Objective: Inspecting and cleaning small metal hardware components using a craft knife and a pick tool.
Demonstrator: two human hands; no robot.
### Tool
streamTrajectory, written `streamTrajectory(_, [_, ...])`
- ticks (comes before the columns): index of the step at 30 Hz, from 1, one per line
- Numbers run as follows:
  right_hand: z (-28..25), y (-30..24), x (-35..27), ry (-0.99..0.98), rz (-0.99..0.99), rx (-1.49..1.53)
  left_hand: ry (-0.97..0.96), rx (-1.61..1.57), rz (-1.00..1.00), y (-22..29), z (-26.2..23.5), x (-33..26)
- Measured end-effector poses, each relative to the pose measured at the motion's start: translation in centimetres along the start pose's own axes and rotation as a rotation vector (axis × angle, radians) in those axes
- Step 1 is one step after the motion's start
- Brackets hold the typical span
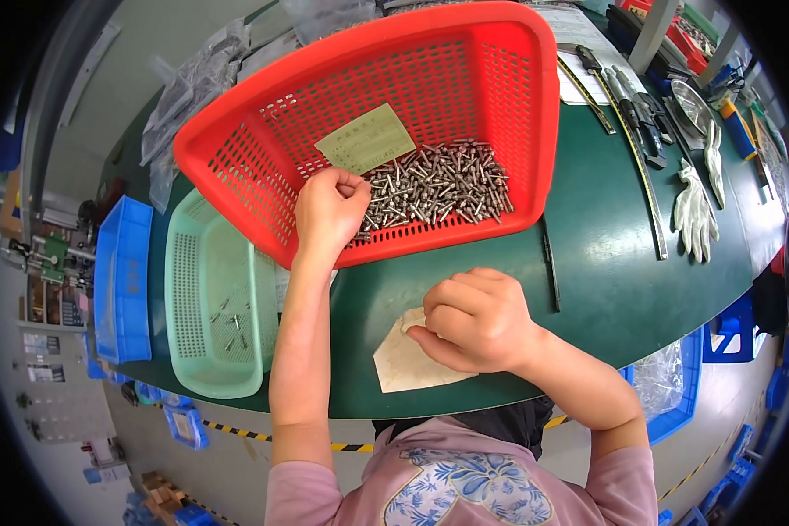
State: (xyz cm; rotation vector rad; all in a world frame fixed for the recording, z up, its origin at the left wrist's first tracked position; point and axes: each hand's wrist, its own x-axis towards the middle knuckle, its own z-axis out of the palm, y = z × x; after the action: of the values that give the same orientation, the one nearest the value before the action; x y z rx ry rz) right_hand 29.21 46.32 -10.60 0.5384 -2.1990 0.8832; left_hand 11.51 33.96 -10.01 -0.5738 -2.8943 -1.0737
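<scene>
A large red perforated basket [368, 250] stands tilted toward me on the table, holding a heap of small shiny metal pins [438, 184]. At the left end of the heap, inside the basket, is my left hand [329, 210]; its fingers are pinched together, and what they hold is hidden. My right hand [478, 320] is curled closed over a beige sheet of paper or cloth [412, 364] near the table's front edge. Whatever lies in its fingers cannot be made out. Above the pins, a yellowish paper slip [366, 140] leans in the basket.
Left of the red basket sits a pale green basket [180, 307] with several loose pins, then a blue bin [124, 280]. A thin dark rod [550, 263] lies on the green table [605, 289]. Rightward are a tape measure [649, 206], white gloves [695, 215] and hand tools [640, 114].
</scene>
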Motion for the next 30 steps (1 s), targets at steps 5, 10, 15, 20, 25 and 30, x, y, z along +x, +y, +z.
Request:
streamTrajectory(5, [-0.5,0.6,0.3,0.081,0.174,-0.088,0.079,-0.295,0.248,1.9,-0.3,-2.6])
streamTrajectory(10, [-0.5,1.2,0.3,0.193,0.291,-0.171,-0.234,-0.65,0.278,3.4,-1.5,-8.0])
streamTrajectory(15, [-0.1,0.5,0.4,0.176,0.223,0.044,-0.211,-0.835,0.341,2.8,-1.2,-9.7])
streamTrajectory(20, [-0.4,0.8,0.0,0.148,0.166,0.108,-0.193,-0.792,0.416,2.5,-1.4,-10.0])
streamTrajectory(25, [-0.4,0.5,0.2,0.135,0.109,0.138,-0.157,-0.705,0.508,2.4,-2.1,-10.3])
streamTrajectory(30, [-0.3,0.5,0.1,0.13,0.114,0.195,-0.055,-0.633,0.68,2.7,-1.9,-10.4])
